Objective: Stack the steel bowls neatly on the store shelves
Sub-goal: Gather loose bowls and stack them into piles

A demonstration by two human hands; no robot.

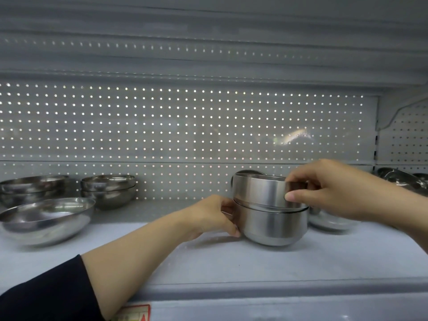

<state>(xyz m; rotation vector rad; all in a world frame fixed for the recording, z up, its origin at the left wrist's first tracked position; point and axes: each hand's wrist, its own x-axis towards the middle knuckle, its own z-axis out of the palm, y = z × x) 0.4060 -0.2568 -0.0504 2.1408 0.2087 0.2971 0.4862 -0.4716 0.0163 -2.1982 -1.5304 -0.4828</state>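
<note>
A dark sleeve (46,295) on the left forearm sits nearest the lens, crossing the front lip of the grey shelf (231,269). The left hand (208,216) curls against the left wall of the lower steel bowl (271,225), thumb low near its base, steadying it where it stands on the shelf. The right hand (335,191) pinches the right rim of the upper steel bowl (259,191), thumb outside and fingers over the edge, with that bowl nested in the lower one.

The upper bowl looks slightly tilted, its left side riding higher than the right, so it is probably not fully seated. If the pinch lets go now, the bowl could settle with a jolt or rock and leave the pair crooked. The smooth, rounded base of the lower bowl gives little footing; a sideways push from either hand could slide or tip the stack toward the shallow dish (331,222) just behind and right, or off the front edge.

Another rim shows behind the stack; I cannot tell whether it touches. Well apart on the left stand a wide shallow bowl (46,218) and two short stacks (107,189) against the perforated back panel (185,126).
</note>
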